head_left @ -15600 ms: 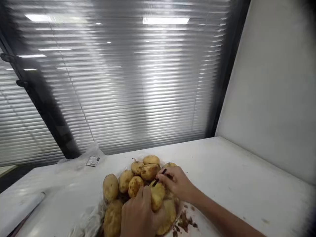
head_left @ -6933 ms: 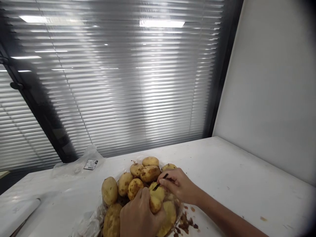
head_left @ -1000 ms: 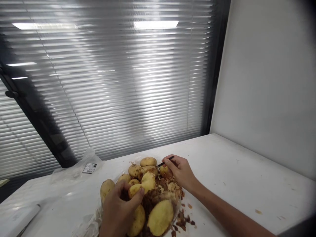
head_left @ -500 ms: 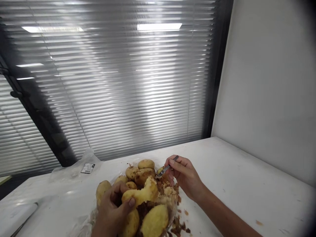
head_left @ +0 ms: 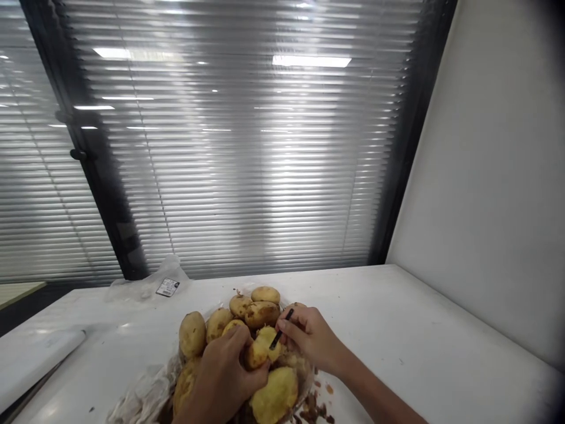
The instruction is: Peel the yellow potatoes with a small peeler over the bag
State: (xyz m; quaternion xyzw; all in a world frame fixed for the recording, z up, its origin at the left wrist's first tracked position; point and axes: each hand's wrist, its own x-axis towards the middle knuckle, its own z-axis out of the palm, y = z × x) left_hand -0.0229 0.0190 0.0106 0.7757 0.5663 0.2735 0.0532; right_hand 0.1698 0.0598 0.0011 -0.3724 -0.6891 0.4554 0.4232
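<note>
My left hand (head_left: 227, 374) grips a partly peeled potato (head_left: 260, 351), its yellow flesh showing and its surface uneven. My right hand (head_left: 309, 337) pinches a slim metal tool (head_left: 281, 330), whose lower end meets the potato's flesh. It looks dark from here, and I cannot make out its exact kind. Just below the held potato lies a larger peeled potato (head_left: 276, 396). Several unpeeled potatoes (head_left: 262, 315) are heaped behind and left of my hands, on clear plastic. Pale scraped bits (head_left: 295, 362) lie under my right hand, partly hidden by it.
Brown peelings (head_left: 313, 407) are scattered on the white table (head_left: 375, 330) near the front. Crumpled plastic (head_left: 143, 391) lies left of the potatoes, and a labelled plastic bag (head_left: 150, 287) farther back. A white flat object (head_left: 35, 359) is at left. Blinds and a wall stand behind.
My right hand has brought the tool down and left from beside the heap onto the held potato. My left hand has turned that potato. The view has shifted.
</note>
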